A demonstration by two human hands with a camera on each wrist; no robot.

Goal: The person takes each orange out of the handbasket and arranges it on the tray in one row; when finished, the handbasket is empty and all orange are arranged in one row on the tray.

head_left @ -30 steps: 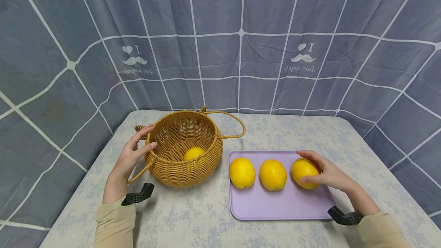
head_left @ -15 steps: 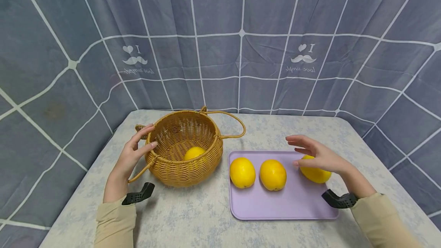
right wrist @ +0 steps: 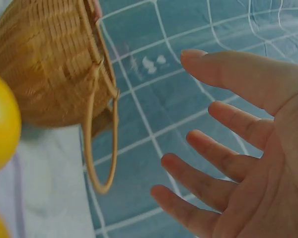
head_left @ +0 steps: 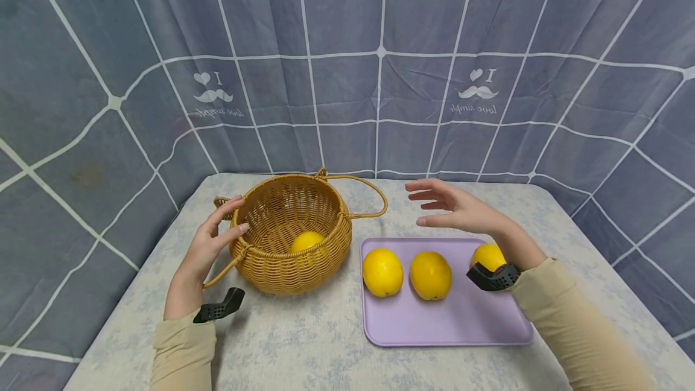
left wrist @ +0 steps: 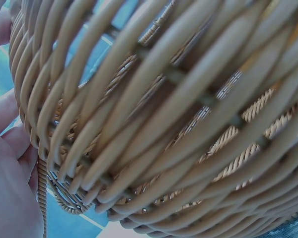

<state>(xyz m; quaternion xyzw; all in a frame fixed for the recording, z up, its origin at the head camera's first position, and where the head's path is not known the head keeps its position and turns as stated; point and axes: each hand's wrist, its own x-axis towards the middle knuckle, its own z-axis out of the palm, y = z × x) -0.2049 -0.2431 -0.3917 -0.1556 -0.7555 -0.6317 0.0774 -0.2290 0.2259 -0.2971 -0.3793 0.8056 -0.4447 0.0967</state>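
Observation:
My left hand [head_left: 203, 249] holds the left rim of the wicker basket [head_left: 293, 273], thumb and forefinger at its edge; its other fingers are mostly hidden. The left wrist view shows the wicker wall [left wrist: 154, 114] close up beside the palm. One lemon-like yellow fruit [head_left: 307, 242] lies inside the basket. My right hand [head_left: 458, 207] is in the air above the back of the lilac tray [head_left: 434, 324], fingers spread and holding nothing. On the tray lie a left fruit [head_left: 382, 272], a middle fruit [head_left: 431, 275] and a right fruit [head_left: 487, 255], the last partly hidden by the wrist.
The basket's right handle [head_left: 382, 198] sticks out towards the tray. A patterned cloth covers the table [head_left: 293, 343]. Behind it and at both sides hangs a grey-blue checked curtain [head_left: 347, 89]. Black camera mounts [head_left: 219, 306] sit at both wrists.
My right hand has let go of the right fruit, then risen and moved left without it. That fruit has shifted and turned on the tray. The left hand and basket have stayed put.

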